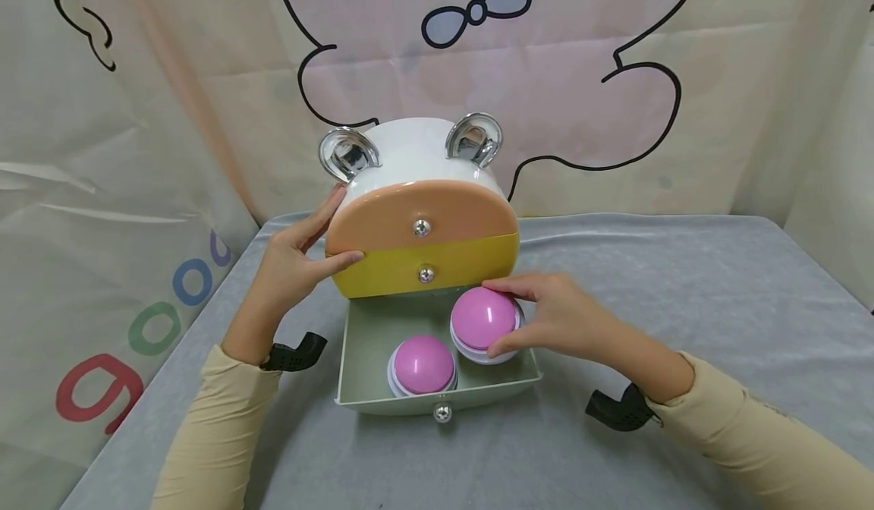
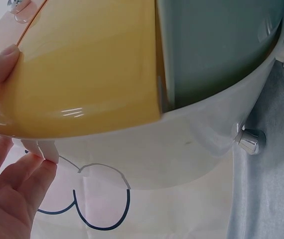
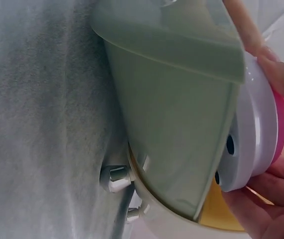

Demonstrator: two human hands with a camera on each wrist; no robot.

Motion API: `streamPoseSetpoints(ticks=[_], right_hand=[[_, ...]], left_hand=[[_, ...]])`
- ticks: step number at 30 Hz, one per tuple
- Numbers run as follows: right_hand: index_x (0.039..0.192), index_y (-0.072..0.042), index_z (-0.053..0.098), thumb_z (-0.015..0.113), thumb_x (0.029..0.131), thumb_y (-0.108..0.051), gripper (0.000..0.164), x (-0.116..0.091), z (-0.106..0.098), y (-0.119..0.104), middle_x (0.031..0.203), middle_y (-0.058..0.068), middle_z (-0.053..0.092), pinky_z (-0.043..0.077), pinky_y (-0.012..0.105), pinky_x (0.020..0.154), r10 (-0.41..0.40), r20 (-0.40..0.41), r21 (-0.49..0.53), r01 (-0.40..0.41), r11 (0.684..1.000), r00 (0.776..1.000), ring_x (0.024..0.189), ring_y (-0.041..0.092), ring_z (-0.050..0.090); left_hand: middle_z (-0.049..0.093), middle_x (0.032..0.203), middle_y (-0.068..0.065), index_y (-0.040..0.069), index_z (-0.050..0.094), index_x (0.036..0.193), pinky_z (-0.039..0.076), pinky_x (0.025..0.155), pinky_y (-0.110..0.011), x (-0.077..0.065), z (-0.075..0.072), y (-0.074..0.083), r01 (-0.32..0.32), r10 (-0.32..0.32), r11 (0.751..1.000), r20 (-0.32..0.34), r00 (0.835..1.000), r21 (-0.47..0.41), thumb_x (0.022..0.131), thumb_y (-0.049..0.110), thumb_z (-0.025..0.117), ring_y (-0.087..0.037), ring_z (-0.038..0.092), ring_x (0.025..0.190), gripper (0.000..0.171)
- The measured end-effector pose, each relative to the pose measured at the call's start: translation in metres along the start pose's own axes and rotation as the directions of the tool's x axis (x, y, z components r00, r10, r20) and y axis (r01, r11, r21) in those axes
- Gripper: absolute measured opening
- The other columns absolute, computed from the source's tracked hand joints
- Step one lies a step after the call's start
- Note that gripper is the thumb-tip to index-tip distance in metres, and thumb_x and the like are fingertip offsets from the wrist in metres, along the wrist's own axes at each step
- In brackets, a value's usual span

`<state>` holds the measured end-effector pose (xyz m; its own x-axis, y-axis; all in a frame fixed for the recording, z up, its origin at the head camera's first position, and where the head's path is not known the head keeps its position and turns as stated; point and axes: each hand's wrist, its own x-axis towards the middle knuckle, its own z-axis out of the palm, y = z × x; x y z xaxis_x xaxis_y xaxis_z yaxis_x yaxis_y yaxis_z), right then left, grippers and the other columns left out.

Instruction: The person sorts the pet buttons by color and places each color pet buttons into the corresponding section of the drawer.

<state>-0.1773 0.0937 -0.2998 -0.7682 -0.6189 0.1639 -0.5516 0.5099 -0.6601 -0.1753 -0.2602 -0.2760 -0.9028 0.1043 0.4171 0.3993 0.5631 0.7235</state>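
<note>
A small animal-eared drawer box (image 1: pixel 419 149), white with orange and yellow drawer fronts, has its green bottom drawer (image 1: pixel 369 320) pulled out. My left hand (image 1: pixel 290 267) grips the box's left side, thumb on the front near the seam of the orange and yellow drawers, fingers along the white side. Between thumb and fingers my right hand (image 1: pixel 556 316) holds a pink-domed round button (image 1: pixel 483 319) with a white base, at the drawer's right side. Dark holes show in its base in the right wrist view. A second pink-domed button (image 1: pixel 423 364) sits inside the drawer near its front.
Silver ears (image 1: pixel 474 138) stick up from the box top, and a silver knob (image 1: pixel 442 413) juts from the open drawer's front. Short silver feet (image 2: pixel 251 141) hold the box above the grey cloth (image 1: pixel 683 328). A printed curtain (image 1: pixel 580 115) hangs behind.
</note>
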Motion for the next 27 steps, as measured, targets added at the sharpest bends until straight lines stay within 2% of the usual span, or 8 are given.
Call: streamPoseSetpoints(ticks=[7,10,27], right_hand=[[0.126,-0.004,0.068,0.093,0.064,-0.039,0.075,0.009,0.01,-0.001,0.116,0.007,0.073,0.061,0.038,0.085,-0.064,0.003,-0.13,0.064,0.989,0.998,0.103,0.022,0.067],[0.124,-0.004,0.069,0.094,0.063,-0.039,0.074,0.012,0.015,0.001,0.114,0.007,0.074,0.061,0.036,0.082,-0.066,0.002,-0.162,0.065,0.985,0.998,0.1,0.021,0.067],[0.124,0.0,0.068,0.093,0.065,-0.038,0.075,0.023,0.031,-0.001,0.118,0.012,0.072,0.058,0.041,0.089,-0.06,0.063,-0.301,0.076,0.951,0.996,0.104,0.025,0.064]], left_hand=[[0.037,0.157,0.016,0.037,0.04,0.149,0.038,0.115,-0.022,-0.001,0.0,-0.002,0.0,0.0,1.0,-0.005,1.0,0.004,0.085,0.018,0.079,-0.009,0.039,0.146,0.077],[0.037,0.157,0.017,0.039,0.04,0.149,0.038,0.115,-0.024,0.0,0.0,-0.002,0.0,0.0,1.0,-0.006,1.0,0.013,0.085,0.019,0.079,-0.008,0.039,0.145,0.077],[0.037,0.158,0.016,0.037,0.041,0.149,0.038,0.115,-0.023,0.0,0.001,-0.002,-0.002,0.002,1.0,-0.006,1.0,-0.007,0.085,0.017,0.079,-0.009,0.039,0.145,0.077]])
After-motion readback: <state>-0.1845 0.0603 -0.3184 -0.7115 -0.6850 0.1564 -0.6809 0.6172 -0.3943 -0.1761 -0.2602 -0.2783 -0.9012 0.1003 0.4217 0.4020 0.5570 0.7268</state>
